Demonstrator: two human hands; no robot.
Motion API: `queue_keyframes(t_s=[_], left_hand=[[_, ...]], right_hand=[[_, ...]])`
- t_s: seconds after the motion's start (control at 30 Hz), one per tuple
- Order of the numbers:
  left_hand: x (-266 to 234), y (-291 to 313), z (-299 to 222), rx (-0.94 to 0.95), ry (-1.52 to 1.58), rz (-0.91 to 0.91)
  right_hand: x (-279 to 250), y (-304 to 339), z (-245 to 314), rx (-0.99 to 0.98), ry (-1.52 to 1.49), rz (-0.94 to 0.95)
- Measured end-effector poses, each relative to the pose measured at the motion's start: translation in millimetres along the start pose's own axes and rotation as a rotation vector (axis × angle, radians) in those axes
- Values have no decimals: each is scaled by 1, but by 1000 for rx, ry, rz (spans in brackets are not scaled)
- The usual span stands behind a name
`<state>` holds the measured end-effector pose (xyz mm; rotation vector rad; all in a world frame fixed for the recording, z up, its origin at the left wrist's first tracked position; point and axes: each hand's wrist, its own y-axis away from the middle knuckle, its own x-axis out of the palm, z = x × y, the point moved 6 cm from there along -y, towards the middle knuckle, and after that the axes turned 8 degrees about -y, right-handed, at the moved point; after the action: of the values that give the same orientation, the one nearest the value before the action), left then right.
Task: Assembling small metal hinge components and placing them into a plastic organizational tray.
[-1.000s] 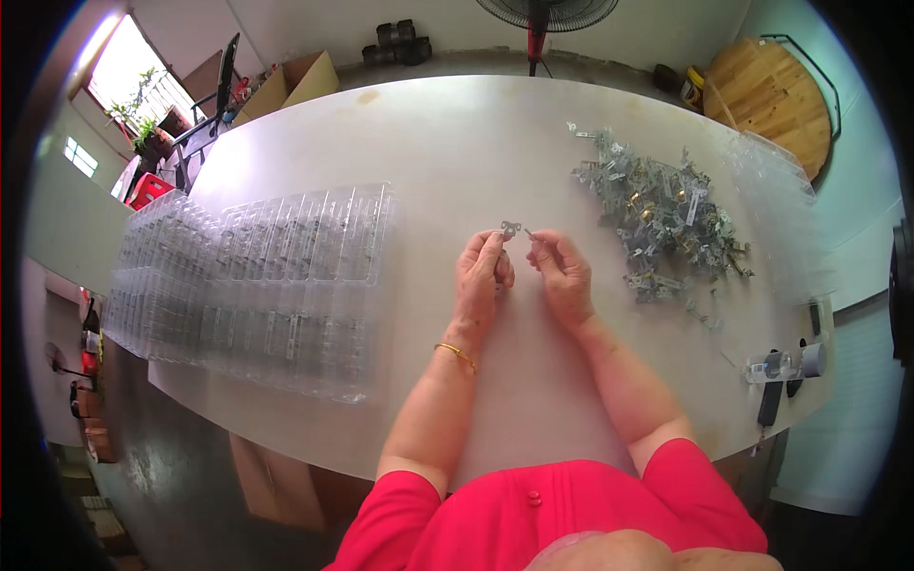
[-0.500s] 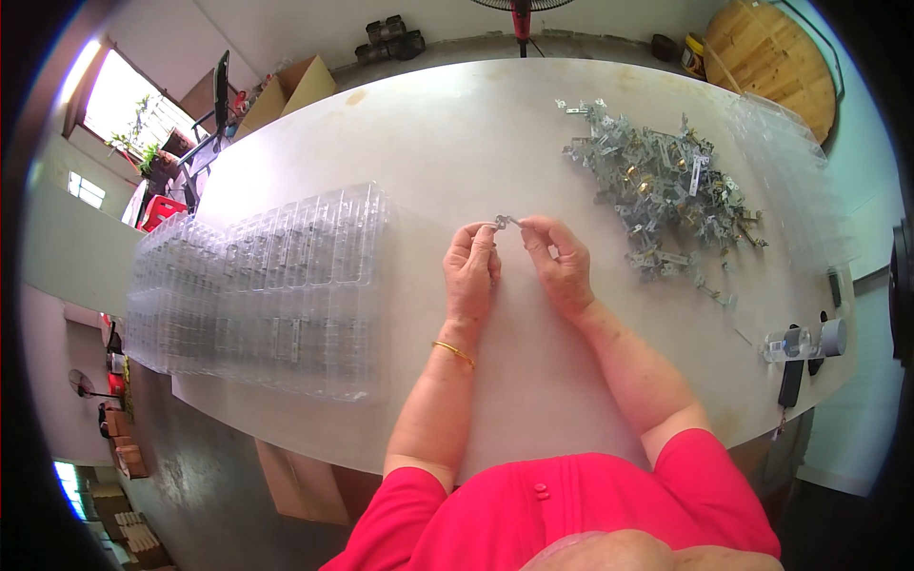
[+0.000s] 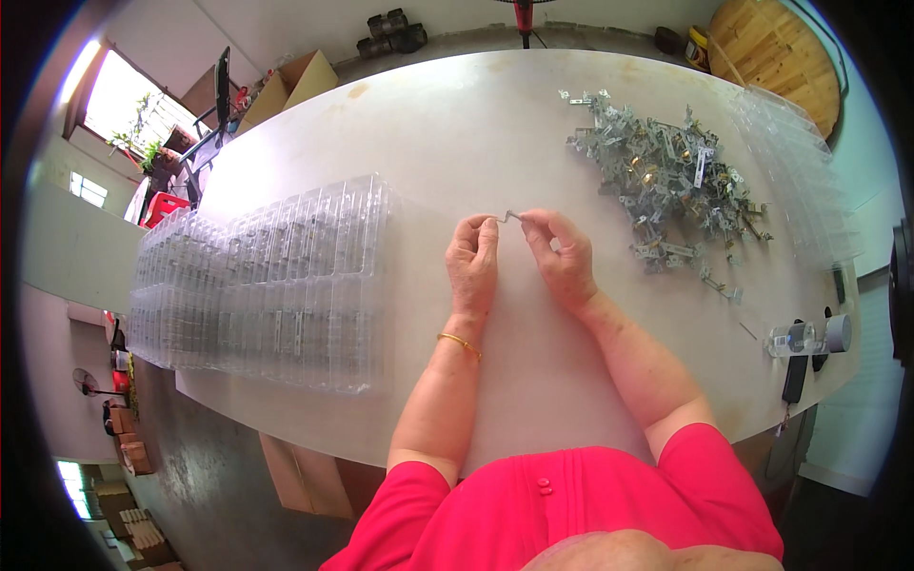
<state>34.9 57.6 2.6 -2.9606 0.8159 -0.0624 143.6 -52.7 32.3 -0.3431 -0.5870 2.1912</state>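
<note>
Over the middle of the pale table, my left hand [image 3: 472, 259] and my right hand [image 3: 562, 255] face each other, both closed in a pinch. Between their fingertips is a small grey metal bracket [image 3: 512, 215], a bent piece held at both ends; its finer shape is too small to make out. To the right lies a heap of loose metal brackets [image 3: 657, 181], mostly grey with some brass-coloured bits. On the left stands a stack of clear plastic trays [image 3: 286, 285] whose compartments hold similar metal parts.
More clear trays [image 3: 785, 171] lie along the table's right edge. Near them are a clear bottle [image 3: 795, 340] and a black object [image 3: 792, 381] with a strap. A pale table [image 3: 457, 114] spans the view; a cardboard box [image 3: 303, 481] sits below its near edge.
The metal bracket has turned between my fingertips and shows a different bent outline. Both hands stay pinched in nearly the same place. The whole view has shifted slightly.
</note>
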Motion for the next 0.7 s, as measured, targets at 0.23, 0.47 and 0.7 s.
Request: queue_keyframes(t_s=[0.23, 0.47, 0.7], left_hand=[[-1, 4, -5, 72, -141, -40], [0, 8, -12, 128, -288, -72], [3, 11, -14, 153, -326, -65]], right_hand=[[-1, 1, 1, 15, 35, 3], [-2, 2, 2, 32, 21, 4], [5, 6, -9, 162, -84, 74]])
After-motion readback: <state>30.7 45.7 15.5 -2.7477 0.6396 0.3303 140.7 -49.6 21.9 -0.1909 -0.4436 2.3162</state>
